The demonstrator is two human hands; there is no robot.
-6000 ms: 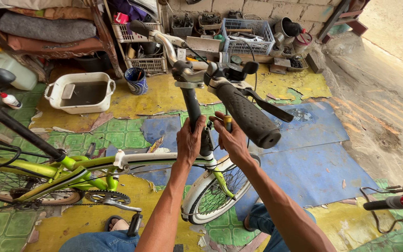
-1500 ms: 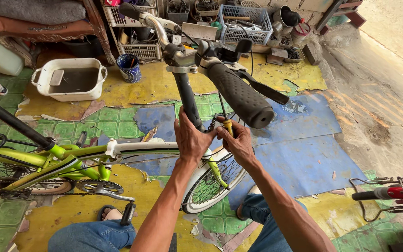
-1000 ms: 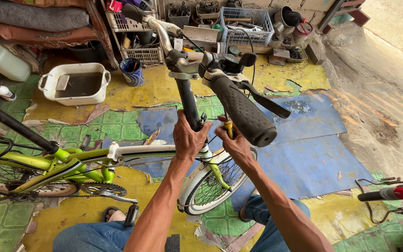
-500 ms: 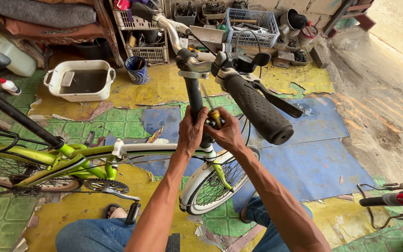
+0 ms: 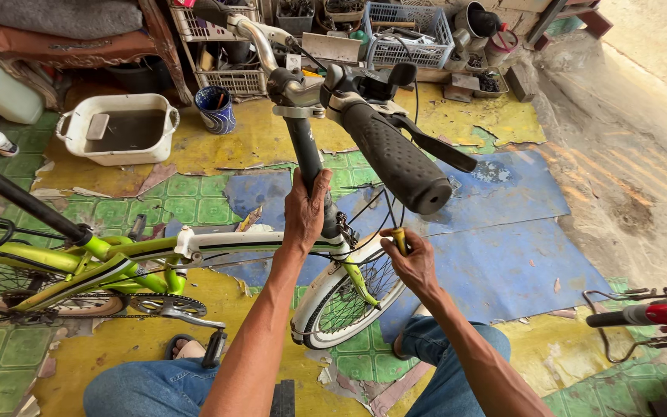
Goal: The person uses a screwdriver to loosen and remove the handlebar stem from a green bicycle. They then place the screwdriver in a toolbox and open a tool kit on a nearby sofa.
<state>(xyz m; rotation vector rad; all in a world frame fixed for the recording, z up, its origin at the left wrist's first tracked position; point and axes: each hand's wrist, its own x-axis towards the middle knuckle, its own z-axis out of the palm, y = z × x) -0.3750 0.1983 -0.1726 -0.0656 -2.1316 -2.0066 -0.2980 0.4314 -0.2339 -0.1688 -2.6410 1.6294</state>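
Observation:
A lime-green and white bicycle (image 5: pixel 102 262) stands in front of me, its front wheel (image 5: pixel 345 305) between my knees. My left hand (image 5: pixel 307 208) is closed round the black handlebar stem (image 5: pixel 306 158), just above the frame. My right hand (image 5: pixel 411 259) is lower and to the right, gripping a small tool with a yellow handle (image 5: pixel 400 238) near the front fork. The black rubber handlebar grip (image 5: pixel 399 162) and brake lever (image 5: pixel 434 147) jut toward me above that hand.
A white tub of dark liquid (image 5: pixel 117 127) sits at the left on the yellow and green floor. A blue cup (image 5: pixel 216 108), wire baskets (image 5: pixel 411 35) and parts crates line the back. Blue mat (image 5: pixel 496 262) lies right; a red bicycle handlebar (image 5: pixel 650 313) pokes in at the right edge.
My right hand has dropped from the stem, down and to the right, with the yellow-handled tool. My left hand stays on the stem. The view has shifted slightly.

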